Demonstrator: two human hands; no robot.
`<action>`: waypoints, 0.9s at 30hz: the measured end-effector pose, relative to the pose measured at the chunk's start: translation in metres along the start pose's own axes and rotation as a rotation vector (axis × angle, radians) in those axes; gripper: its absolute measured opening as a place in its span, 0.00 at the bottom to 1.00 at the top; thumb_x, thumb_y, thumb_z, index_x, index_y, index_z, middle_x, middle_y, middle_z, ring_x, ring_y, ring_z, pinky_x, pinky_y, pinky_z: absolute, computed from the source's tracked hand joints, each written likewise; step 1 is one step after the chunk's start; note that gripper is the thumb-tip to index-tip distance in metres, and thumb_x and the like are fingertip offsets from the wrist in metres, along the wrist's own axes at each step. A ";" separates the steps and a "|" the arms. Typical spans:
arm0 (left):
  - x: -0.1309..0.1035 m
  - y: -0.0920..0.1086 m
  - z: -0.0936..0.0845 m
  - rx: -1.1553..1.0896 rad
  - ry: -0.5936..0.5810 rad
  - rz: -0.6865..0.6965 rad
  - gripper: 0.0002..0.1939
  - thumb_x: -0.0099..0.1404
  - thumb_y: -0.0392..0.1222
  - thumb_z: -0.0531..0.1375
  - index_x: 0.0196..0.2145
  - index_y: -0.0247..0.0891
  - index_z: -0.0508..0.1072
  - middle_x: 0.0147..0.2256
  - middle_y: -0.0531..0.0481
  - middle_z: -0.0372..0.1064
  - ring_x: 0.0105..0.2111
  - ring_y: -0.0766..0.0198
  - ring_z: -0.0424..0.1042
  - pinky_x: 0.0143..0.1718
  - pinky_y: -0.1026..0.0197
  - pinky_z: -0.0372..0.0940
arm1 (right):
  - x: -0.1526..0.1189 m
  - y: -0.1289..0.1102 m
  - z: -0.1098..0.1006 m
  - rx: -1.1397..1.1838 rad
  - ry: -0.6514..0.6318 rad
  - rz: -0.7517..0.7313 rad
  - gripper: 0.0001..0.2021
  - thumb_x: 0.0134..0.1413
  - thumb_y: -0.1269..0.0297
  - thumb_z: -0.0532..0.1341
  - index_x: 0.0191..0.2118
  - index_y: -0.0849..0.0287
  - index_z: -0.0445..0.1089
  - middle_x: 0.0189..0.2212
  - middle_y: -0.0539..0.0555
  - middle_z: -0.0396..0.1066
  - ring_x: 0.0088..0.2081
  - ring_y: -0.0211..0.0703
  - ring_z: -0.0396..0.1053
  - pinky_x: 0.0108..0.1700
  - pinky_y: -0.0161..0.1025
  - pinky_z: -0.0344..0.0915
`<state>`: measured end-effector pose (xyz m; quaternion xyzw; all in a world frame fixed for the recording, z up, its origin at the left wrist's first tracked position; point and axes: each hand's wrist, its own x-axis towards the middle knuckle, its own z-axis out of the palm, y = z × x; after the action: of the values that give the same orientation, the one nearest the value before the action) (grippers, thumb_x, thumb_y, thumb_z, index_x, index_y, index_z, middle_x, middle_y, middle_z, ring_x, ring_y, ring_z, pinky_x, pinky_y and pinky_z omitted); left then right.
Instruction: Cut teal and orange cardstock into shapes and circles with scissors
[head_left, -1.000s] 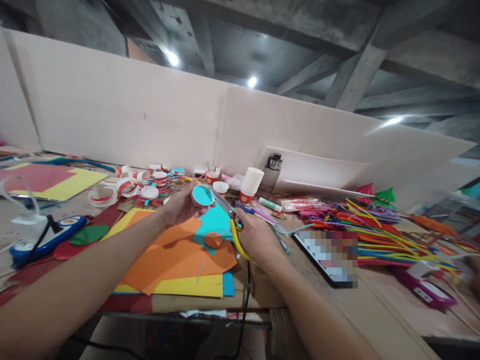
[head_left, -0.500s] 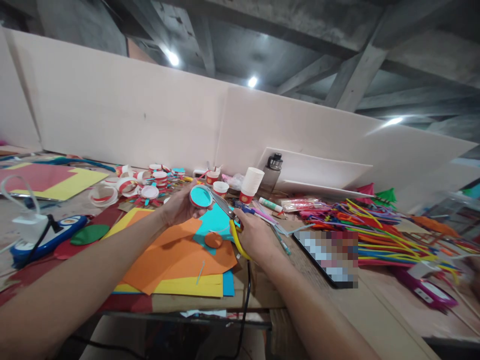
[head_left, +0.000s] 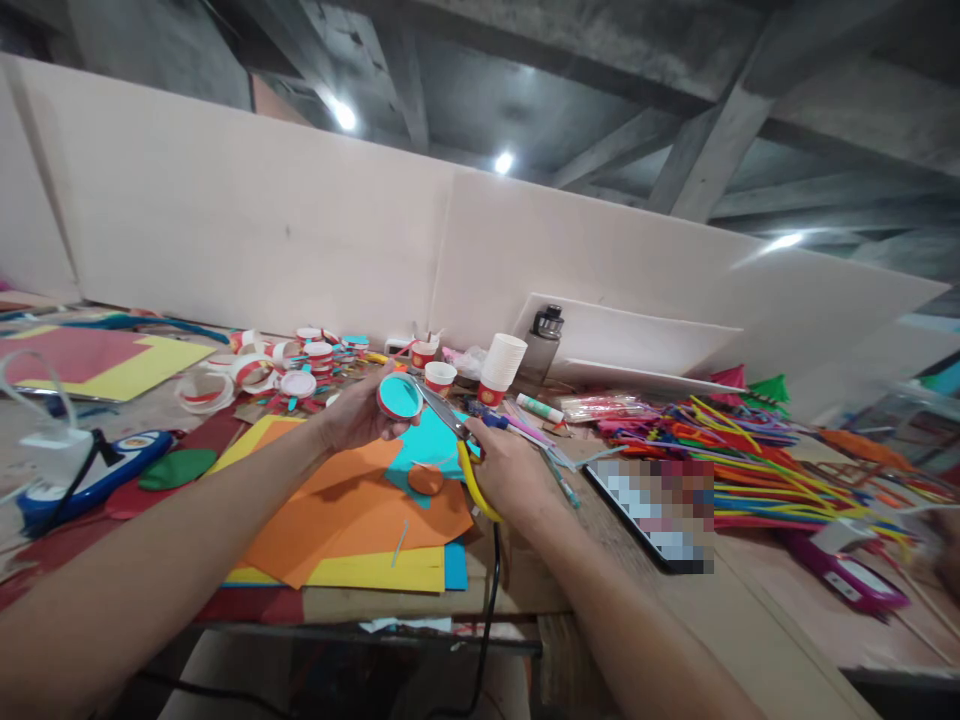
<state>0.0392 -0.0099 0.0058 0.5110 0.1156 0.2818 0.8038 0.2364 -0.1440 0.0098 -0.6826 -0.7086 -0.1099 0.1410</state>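
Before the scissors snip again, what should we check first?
1. Left hand grips the teal-covered cup ring: ok.
2. Right hand is in the yellow-handled scissors: ok.
3. Blades meet the ring's edge: ok.
4. Left fingers are clear of the blades: cannot tell.
5. Orange paper sheet lies below to catch scraps: ok.
6. Black cable stays away from the blades: ok.

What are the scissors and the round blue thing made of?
The scissors look like shiny grey metal blades with glossy yellow plastic handles. The round piece looks like a cut paper-cup ring, red and white, faced with matte teal paper; probably thin card.
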 end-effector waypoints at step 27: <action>0.013 -0.018 -0.007 0.449 0.142 0.380 0.28 0.52 0.35 0.68 0.51 0.39 0.67 0.54 0.41 0.65 0.49 0.58 0.68 0.44 0.60 0.64 | 0.011 0.030 0.033 0.014 -0.072 0.290 0.19 0.54 0.64 0.56 0.52 0.58 0.65 0.43 0.62 0.73 0.44 0.54 0.71 0.40 0.40 0.60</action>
<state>0.0527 -0.0032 -0.0121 0.6675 0.1333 0.4294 0.5936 0.2645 -0.1204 -0.0184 -0.7803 -0.6080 -0.0588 0.1345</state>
